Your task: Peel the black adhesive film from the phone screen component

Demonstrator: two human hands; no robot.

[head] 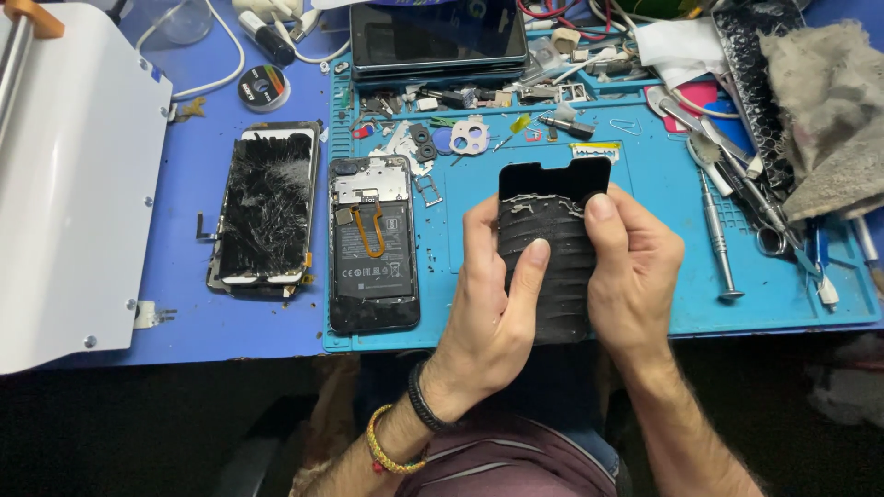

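- While both hands grip it, the black panel (pixel 550 248) is held flat above the blue mat (pixel 645 184), its inner face turned up toward the camera, seemingly so that the residue on it can be reached.
- Left hand (pixel 488 304): closed around the panel's left edge, the thumb lying across the face and pressing on the ridged grey adhesive strips.
- Right hand (pixel 631 267): closed on the right edge, the thumb tip set near the upper corner, beside the notched top.
- Panel surface: matte black, thin and rectangular, crossed by wrinkled, curved bands of old glue.
- Opened phone (pixel 373 241): lies on the mat's left part, well apart from the hands; a flat dark battery, silver shielding and an orange ribbon cable show.
- Cracked screen (pixel 267 207): rests on the blue counter (pixel 184 313) just beside the phone, its glass shattered into fine white lines.
- Screwdriver (pixel 716 235), tweezers (pixel 704 124): slim metal tools laid along the mat's right side.
- Grey cloth (pixel 824 101): fuzzy and crumpled, at the far right corner.
- White machine (pixel 69 175): smooth casing, at the counter's left edge.
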